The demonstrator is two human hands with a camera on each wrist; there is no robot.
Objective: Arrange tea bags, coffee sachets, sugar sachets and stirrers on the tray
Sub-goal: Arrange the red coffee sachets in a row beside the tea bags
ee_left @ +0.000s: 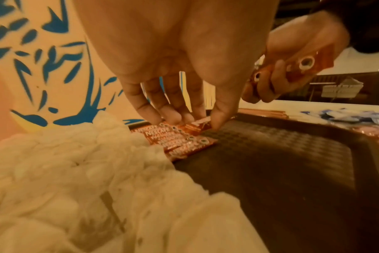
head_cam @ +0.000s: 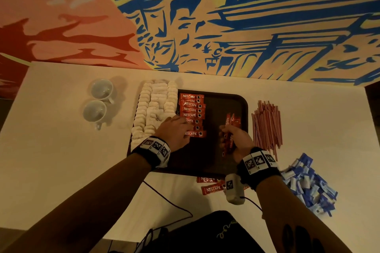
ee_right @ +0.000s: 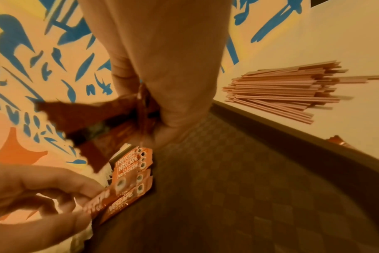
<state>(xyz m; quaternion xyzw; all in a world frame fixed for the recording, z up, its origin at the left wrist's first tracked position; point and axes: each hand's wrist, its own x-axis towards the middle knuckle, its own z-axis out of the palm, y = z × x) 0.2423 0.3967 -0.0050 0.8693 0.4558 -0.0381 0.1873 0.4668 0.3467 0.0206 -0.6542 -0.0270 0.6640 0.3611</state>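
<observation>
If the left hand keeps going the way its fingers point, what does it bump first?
Probably the coffee sachets: the left hand points along that row on the tray, its fingertips already touching one.

White tea bags [head_cam: 154,109] fill the dark tray's [head_cam: 226,100] nine o'clock side; red coffee sachets [head_cam: 192,109] beside them; stirrers [head_cam: 267,125] at three o'clock, blue sugar sachets [head_cam: 308,185] at four, off-tray.

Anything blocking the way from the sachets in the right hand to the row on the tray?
Nothing visible: bare dark tray floor separates the right hand's red coffee sachets from the row.
</observation>
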